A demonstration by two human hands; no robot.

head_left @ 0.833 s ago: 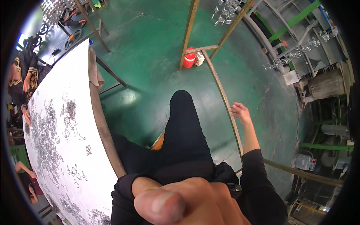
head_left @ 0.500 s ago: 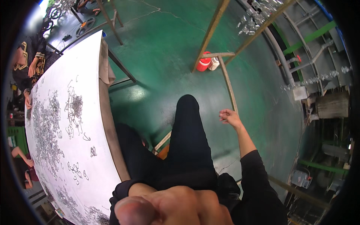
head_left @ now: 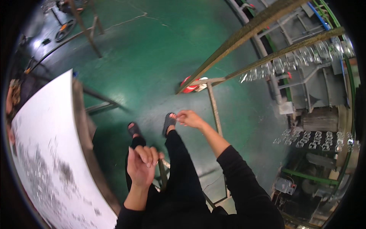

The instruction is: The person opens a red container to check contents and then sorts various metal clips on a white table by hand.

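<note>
My left hand (head_left: 142,163) is raised in front of my lap, palm up, fingers loosely bent and apart, with nothing visible in it. Farther forward and to the right, my right hand (head_left: 190,119) hangs above the floor with its fingers loosely curled. I see nothing held there either, and it is near an upright wooden frame (head_left: 214,110). On my left stands a white-topped table (head_left: 57,99). Small bent wire pieces (head_left: 64,170) lie scattered and heaped over it, blurred here. Neither hand touches the table.
A red-and-white jug (head_left: 189,84) stands on the green floor behind the frame. Clear shiny pieces (head_left: 305,57) hang along a wooden rail (head_left: 282,53) on the right. Grey machinery (head_left: 324,86) lines the right side. A person's hand (head_left: 10,135) shows at the table's far edge.
My left hand has come up from close below the view and turned palm up. The right hand has swung left and forward. My legs have straightened and the view has shifted, showing both sandalled feet.
</note>
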